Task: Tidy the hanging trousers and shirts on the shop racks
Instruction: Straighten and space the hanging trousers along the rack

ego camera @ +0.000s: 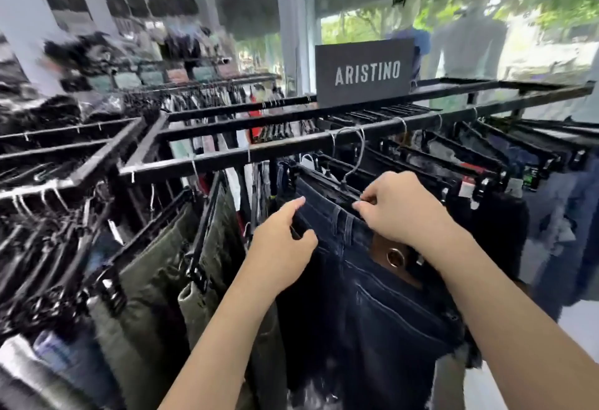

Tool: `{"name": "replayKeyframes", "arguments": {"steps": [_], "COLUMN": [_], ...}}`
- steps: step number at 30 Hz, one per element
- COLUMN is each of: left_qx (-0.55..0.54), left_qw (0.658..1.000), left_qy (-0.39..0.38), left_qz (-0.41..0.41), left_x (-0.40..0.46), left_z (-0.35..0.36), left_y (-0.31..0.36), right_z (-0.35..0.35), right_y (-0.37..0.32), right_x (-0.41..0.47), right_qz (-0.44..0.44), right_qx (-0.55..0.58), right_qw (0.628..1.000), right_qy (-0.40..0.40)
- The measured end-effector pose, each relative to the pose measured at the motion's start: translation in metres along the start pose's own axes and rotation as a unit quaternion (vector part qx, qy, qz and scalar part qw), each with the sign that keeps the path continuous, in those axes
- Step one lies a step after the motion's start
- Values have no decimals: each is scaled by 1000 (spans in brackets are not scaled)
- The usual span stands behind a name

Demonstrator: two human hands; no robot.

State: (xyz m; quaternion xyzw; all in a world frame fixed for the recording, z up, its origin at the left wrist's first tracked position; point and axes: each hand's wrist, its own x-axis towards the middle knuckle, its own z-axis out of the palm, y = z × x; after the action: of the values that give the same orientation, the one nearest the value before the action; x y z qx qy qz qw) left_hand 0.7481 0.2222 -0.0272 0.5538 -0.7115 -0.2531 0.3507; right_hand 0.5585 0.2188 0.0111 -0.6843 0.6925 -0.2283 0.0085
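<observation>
From the head camera, both bare hands work at the waistband of a pair of dark blue jeans (366, 296) that hangs from a black clip hanger (327, 183) on the near black rail (201, 160) of a shop rack. The left hand (285, 247) has its fingers curled round the left end of the waistband, thumb stretched up along the denim edge, so it grips the cloth there. The right hand (398, 205) sits higher and to the right, its fingertips pinching the top edge of the waistband just under the hanger bar. Between the two forearms a brown leather patch with a metal ring (394, 258) shows on the back of the jeans, above a stitched back pocket. The hanger's wire hook (351, 150) loops over the rail, near other hooks. To the left of the jeans hang olive green trousers (155, 280) on black clip hangers, closely packed and tilted; further left the garments are blurred and I cannot tell what they are. To the right more dark and blue jeans (551, 202) hang on clip hangers with small tags. A black sign reading ARISTINO (366, 72) stands on the far rails of the rack. Behind it two mannequins (466, 40) stand by a window with green trees outside, and more racks run back on the left.
</observation>
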Motion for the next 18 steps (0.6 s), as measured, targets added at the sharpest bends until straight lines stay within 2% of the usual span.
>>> {"name": "replayKeyframes", "arguments": {"steps": [4, 6, 8, 10, 11, 13, 18], "left_qx": [-32, -16, 41, 111, 114, 89, 14], "left_qw": [983, 975, 983, 983, 982, 983, 985], "left_qy": [152, 208, 176, 99, 66, 36, 30], "left_qz": [96, 75, -23, -108, -132, -153, -167], "left_x": [9, 23, 43, 59, 63, 64, 66], "left_z": [-31, -51, -63, -58, -53, -40, -27], "left_y": [3, -4, -14, -24, -28, -32, -37], "right_z": [9, 17, 26, 37, 43, 57, 73], "right_y": [-37, -52, -65, -73, -76, -80, -80], "right_x": [48, 63, 76, 83, 85, 87, 88], "right_qz": [18, 27, 38, 45, 49, 54, 34], "right_qx": [-11, -17, -10, -6, -5, -13, -24], "right_qw": [1000, 999, 999, 998, 998, 997, 996], "right_qy": [-17, -26, -30, -33, -38, -58, -78]}}
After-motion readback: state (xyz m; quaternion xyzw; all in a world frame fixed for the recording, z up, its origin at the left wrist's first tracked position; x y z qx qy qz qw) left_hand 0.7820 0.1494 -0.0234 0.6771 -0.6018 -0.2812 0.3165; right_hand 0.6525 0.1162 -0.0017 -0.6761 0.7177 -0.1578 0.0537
